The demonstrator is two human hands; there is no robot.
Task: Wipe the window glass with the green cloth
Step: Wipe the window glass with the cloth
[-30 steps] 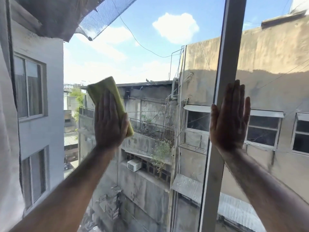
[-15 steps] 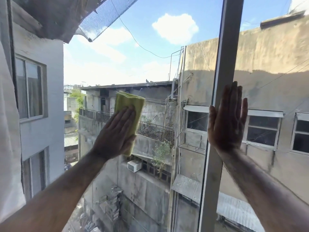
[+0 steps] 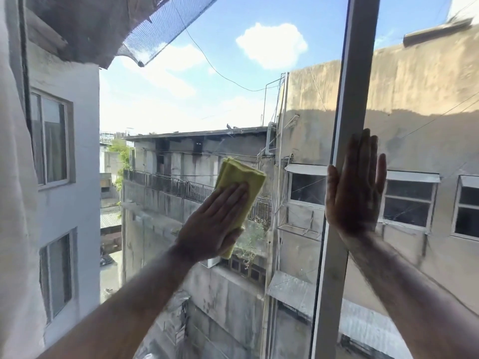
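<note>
The folded yellow-green cloth (image 3: 239, 185) is pressed flat against the window glass (image 3: 181, 104) near the middle of the left pane. My left hand (image 3: 213, 224) lies over the cloth's lower part, fingers together and pointing up to the right, holding it to the glass. My right hand (image 3: 353, 187) rests flat with its fingers spread, partly on the grey vertical window frame (image 3: 357, 73) and partly on the right pane. Both forearms reach up from the bottom of the view.
A pale curtain (image 3: 13, 203) hangs along the left edge. Through the glass I see concrete buildings, a railed balcony, a dark net at the upper left and blue sky with clouds.
My left hand has slid the cloth to the right and downward across the left pane, towards the frame. My right hand has stayed flat on the frame.
</note>
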